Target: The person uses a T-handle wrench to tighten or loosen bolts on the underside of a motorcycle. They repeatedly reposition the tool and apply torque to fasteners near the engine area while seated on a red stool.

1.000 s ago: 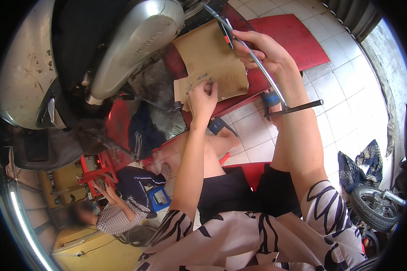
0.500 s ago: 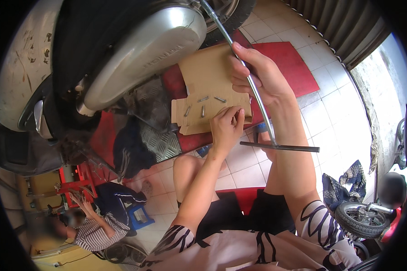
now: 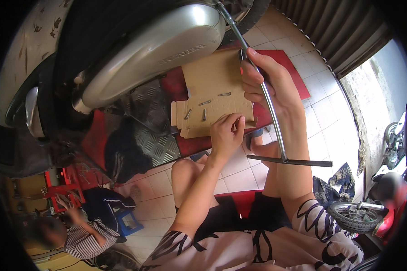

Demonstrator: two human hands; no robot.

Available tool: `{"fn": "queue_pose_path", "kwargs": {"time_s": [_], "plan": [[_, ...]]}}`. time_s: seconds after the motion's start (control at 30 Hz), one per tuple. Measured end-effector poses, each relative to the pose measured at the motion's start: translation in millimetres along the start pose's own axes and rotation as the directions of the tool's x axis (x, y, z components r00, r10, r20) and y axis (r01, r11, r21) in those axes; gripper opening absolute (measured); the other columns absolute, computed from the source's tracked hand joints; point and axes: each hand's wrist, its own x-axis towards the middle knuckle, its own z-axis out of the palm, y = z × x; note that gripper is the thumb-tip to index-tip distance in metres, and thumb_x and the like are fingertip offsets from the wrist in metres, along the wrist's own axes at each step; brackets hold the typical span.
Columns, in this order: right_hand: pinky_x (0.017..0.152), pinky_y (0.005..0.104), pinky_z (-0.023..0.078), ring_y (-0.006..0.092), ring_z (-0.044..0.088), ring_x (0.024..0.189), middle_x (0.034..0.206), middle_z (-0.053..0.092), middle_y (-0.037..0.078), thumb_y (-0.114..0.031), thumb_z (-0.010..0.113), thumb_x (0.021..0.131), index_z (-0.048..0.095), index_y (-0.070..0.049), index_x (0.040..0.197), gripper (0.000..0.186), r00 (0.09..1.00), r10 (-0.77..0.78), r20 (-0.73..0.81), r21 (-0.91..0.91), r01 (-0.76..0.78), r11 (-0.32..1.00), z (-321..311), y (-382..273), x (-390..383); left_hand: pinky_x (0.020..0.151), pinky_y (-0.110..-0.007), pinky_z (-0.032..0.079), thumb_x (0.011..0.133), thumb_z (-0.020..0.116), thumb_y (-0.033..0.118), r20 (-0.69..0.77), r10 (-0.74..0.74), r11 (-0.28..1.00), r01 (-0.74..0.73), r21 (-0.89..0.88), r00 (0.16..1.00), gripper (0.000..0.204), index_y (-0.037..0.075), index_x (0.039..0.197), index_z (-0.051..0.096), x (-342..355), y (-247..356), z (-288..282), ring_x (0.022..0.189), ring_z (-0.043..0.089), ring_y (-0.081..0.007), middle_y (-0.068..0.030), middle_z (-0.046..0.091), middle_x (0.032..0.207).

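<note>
My right hand (image 3: 273, 83) is closed around the shaft of a long chrome T-handle wrench (image 3: 272, 108). The wrench's dark crossbar (image 3: 309, 163) lies over my right forearm, and its far end reaches up beside the motorbike's wheel. A short dark rod (image 3: 241, 56) shows by the right fingertips; whether they hold it I cannot tell. My left hand (image 3: 227, 137) is at the near edge of a flattened cardboard sheet (image 3: 210, 70), thumb and fingers pressed together. What is in them, if anything, is hidden. Several small bolts (image 3: 205, 114) lie spread on the cardboard.
A motorbike with a silver engine cover (image 3: 167, 52) takes up the upper left. Red matting (image 3: 291, 67) and metal tread plate (image 3: 156, 147) lie under the work. A person (image 3: 90, 237) sits at the lower left by a blue stool (image 3: 130, 221). A loose wheel (image 3: 355, 217) lies at right.
My view has shifted a little. The short dark rod now shows by my right fingertips. The rightmost bolt lies farther off and at another angle. My left hand keeps its pinch.
</note>
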Motion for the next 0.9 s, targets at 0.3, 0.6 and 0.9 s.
{"fn": "queue_pose_path", "kwargs": {"time_s": [0.3,0.6,0.9], "plan": [[0.043,0.0233,0.019,0.0054,0.020,0.044,0.048,0.028,-0.006,-0.036,0.043,0.099,0.041,-0.012,0.058,0.048,0.999,-0.034,0.031,-0.097,0.037,0.995,-14,2,7,0.049,-0.030,0.040,0.088,0.061,0.010,-0.023,-0.020,0.999,0.019,-0.050,1.000,0.012,-0.001,0.085,0.064,3,1,-3,0.050,0.051,-0.0184,-0.0114,0.060,0.067],[0.043,0.0229,0.018,0.0054,0.020,0.043,0.048,0.028,-0.007,-0.034,0.043,0.099,0.042,-0.012,0.058,0.047,1.000,0.019,0.004,-0.162,-0.018,0.987,-13,-16,2,0.049,-0.030,0.041,0.087,0.061,0.011,0.049,-0.034,0.998,0.036,-0.051,0.998,0.012,-0.001,0.084,0.064,-3,5,-3,0.051,0.054,-0.0206,-0.0136,0.060,0.066],[0.043,0.0222,0.018,0.0053,0.017,0.041,0.046,0.023,-0.008,-0.031,0.041,0.101,0.043,-0.012,0.063,0.042,0.998,0.047,0.032,0.161,-0.052,0.986,14,-26,2,0.063,-0.023,0.046,0.102,0.042,0.029,0.448,-0.078,0.633,0.392,-0.668,0.890,0.036,0.001,0.101,0.063,4,52,-51,0.073,0.062,-0.0102,-0.0055,0.067,0.081]]}}
